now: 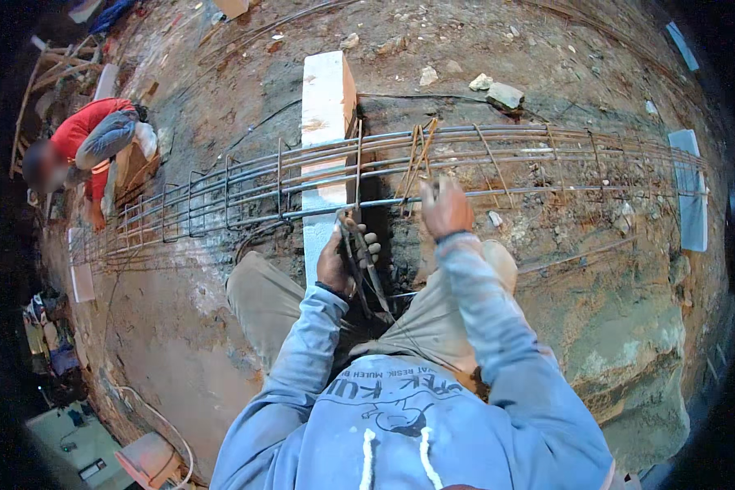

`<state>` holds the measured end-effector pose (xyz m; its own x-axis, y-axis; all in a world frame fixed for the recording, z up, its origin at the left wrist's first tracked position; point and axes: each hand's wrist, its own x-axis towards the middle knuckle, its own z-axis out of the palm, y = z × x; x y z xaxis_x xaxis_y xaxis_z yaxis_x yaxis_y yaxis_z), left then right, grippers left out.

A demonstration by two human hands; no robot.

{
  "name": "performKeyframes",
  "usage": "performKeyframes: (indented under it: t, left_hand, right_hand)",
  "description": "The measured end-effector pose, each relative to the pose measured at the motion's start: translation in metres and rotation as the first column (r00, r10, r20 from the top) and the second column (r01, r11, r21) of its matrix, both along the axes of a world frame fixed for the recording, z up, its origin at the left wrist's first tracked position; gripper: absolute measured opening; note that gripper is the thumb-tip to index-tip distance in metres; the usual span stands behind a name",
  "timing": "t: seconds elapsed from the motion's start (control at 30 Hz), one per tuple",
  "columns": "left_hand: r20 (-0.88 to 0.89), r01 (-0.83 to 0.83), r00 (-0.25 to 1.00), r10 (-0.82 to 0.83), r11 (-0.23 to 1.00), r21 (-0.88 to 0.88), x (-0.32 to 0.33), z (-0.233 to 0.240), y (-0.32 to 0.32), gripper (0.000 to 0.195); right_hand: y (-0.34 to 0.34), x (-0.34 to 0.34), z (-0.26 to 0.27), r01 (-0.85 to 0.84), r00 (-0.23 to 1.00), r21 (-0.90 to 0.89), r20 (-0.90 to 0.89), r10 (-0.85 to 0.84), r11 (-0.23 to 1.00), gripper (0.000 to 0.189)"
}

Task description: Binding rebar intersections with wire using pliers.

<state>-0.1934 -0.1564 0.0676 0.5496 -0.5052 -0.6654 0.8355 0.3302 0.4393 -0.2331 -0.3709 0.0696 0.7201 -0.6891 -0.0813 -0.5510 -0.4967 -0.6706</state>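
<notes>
A long cage of steel reinforcing bars (324, 180) with square stirrups (280, 179) lies across in front of me, resting over a white block (329, 92). My left hand (343, 257) is closed on the pincers (367, 269), whose head is up beside the lowest bar, left of the middle. My right hand (447, 208), blurred, is at the near bar, just right of a bunch of loose slanting stirrups (419, 153). Whether its fingers hold anything cannot be made out.
Another person (92, 141) in a red top bends over the cage's left end. More white blocks stand under the left end (81, 266) and right end (689, 214). Stones (504, 95) lie beyond the cage; a bucket (150, 459) stands at lower left.
</notes>
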Motion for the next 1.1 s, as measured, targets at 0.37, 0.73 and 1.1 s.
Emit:
performKeyframes:
  t: [0.37,0.73,1.1]
  left_hand:
    - [0.070,-0.152,0.988,0.138,0.948,0.279,-0.023,0.021,0.003,0.048]
    - [0.081,-0.176,0.984,0.157,0.918,0.356,-0.030,0.010,0.008,0.047]
    - [0.017,-0.146,0.989,0.147,0.954,0.263,-0.022,-0.009,-0.002,0.043]
  right_hand:
    - [-0.017,0.055,-0.006,-0.127,0.946,0.069,-0.293,0.142,0.990,0.023]
    - [-0.017,0.039,-0.025,-0.142,0.989,-0.201,0.021,0.149,0.969,0.032]
    - [-0.081,0.024,-0.053,-0.189,0.982,-0.267,-0.052,0.181,0.945,0.032]
